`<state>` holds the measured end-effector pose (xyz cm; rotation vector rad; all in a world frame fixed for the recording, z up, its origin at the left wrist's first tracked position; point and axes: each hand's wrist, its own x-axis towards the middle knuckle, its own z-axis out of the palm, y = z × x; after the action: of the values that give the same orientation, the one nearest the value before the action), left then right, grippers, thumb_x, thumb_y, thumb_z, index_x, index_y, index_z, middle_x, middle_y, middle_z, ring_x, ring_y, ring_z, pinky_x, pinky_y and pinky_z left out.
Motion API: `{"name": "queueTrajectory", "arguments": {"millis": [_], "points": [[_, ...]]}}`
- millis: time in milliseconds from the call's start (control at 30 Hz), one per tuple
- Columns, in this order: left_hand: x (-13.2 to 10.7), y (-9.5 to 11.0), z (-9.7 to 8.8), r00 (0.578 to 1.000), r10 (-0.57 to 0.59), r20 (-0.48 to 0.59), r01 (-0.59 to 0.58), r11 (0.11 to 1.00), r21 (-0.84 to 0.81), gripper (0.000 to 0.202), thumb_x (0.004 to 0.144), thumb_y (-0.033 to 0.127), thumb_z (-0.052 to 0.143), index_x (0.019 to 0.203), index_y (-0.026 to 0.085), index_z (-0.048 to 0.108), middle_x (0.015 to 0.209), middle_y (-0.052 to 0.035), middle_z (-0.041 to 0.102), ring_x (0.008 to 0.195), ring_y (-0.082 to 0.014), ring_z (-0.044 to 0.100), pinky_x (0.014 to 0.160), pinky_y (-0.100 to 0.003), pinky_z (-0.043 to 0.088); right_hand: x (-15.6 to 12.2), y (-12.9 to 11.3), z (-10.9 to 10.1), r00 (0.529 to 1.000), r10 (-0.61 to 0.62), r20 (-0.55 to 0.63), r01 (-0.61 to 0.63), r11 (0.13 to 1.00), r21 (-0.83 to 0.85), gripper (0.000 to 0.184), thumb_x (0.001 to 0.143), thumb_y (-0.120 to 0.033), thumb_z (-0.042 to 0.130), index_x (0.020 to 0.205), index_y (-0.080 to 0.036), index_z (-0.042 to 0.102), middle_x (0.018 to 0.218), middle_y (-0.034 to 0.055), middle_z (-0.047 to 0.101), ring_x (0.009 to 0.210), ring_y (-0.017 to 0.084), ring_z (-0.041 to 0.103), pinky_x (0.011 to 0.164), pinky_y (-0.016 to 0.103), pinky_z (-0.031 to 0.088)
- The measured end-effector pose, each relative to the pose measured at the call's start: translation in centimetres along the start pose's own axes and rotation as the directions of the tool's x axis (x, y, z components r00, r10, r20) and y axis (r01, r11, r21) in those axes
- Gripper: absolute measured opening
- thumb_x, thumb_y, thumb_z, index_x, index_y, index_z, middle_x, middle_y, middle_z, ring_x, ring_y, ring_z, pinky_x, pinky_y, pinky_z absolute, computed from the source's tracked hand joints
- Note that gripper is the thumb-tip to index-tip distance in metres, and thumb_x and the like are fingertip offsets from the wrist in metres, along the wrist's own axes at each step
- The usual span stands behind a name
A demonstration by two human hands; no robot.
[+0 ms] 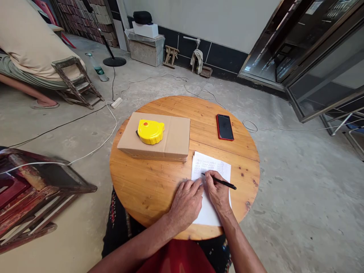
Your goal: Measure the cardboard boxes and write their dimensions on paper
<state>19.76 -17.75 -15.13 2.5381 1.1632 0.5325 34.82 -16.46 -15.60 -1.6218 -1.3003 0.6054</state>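
A sheet of white paper (209, 214) lies on the round wooden table (153, 189), its upper part covered with rows of small handwriting too fine to read. My right hand (218, 192) is closed round a black pen (227, 184), whose tip meets the paper near the written rows. Flat across the paper's left edge rests my left hand (187, 199), fingers stretched out and holding nothing. Up and to the left of it stands a cardboard box (178, 132) with a yellow tape measure (151, 131) on top. A phone in a red case (225, 127) lies beyond the paper, screen up.
A wooden chair (36, 193) is close on the left. Farther back, another person (31, 41) sits by a small wooden chair (78, 81), near a water bottle (98, 69) and a black stand base (114, 61). Cables and a power strip (116, 102) cross the floor.
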Motion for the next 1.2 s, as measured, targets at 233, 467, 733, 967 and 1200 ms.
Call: {"name": "queueTrajectory", "arguments": {"millis": [233,467,733,967,1200], "points": [[-0.04,-0.02,0.02,1.0,0.003,-0.014,-0.003,1.0,0.002,0.031,0.093,0.018,0.051,0.122,0.017,0.059,0.134,-0.007,0.06,0.107,-0.0258,0.052,0.093,-0.045,0.045,0.0,-0.1,0.03,1.0,0.0,0.007,0.0,1.0,-0.013,0.023,0.091,-0.036,0.054,0.082,-0.018,0.066,0.071,0.0021,0.067,0.061,0.015,0.056,0.057,0.026,0.047],[-0.07,-0.07,0.16,1.0,0.006,-0.024,-0.007,1.0,-0.01,0.031,0.093,0.017,0.051,0.123,0.017,0.059,0.134,-0.0062,0.06,0.107,-0.0258,0.051,0.094,-0.044,0.044,-0.07,-0.2,0.02,1.0,0.007,0.019,-0.006,1.0,-0.019,0.023,0.092,-0.036,0.055,0.082,-0.018,0.066,0.07,0.0017,0.066,0.06,0.015,0.055,0.056,0.026,0.046],[-0.09,-0.15,0.33,1.0,0.005,-0.023,-0.005,1.0,-0.007,0.032,0.093,0.019,0.052,0.124,0.017,0.058,0.136,-0.0069,0.059,0.108,-0.0252,0.051,0.093,-0.044,0.045,-0.11,0.12,-0.06,1.0,0.021,-0.017,-0.021,1.0,0.009,0.023,0.09,-0.036,0.055,0.08,-0.019,0.065,0.07,0.0016,0.065,0.063,0.016,0.056,0.059,0.027,0.047],[0.02,0.0,0.34,1.0,-0.015,-0.004,0.015,1.0,-0.002,0.031,0.093,0.018,0.053,0.124,0.019,0.059,0.137,-0.006,0.059,0.107,-0.0255,0.051,0.092,-0.044,0.046,-0.11,0.52,-0.02,0.997,0.039,-0.069,-0.037,0.999,0.037,0.023,0.09,-0.036,0.054,0.079,-0.019,0.063,0.069,0.0013,0.064,0.062,0.016,0.055,0.061,0.028,0.047],[0.16,0.15,0.41,1.0,-0.022,0.004,0.022,1.0,-0.006,0.033,0.092,0.016,0.051,0.124,0.018,0.06,0.139,-0.0051,0.058,0.107,-0.0258,0.051,0.092,-0.045,0.046,-0.01,0.13,-0.03,0.997,0.024,-0.069,-0.021,0.999,0.039,0.022,0.088,-0.036,0.055,0.078,-0.019,0.064,0.069,0.0016,0.066,0.063,0.017,0.057,0.059,0.028,0.048]]}}
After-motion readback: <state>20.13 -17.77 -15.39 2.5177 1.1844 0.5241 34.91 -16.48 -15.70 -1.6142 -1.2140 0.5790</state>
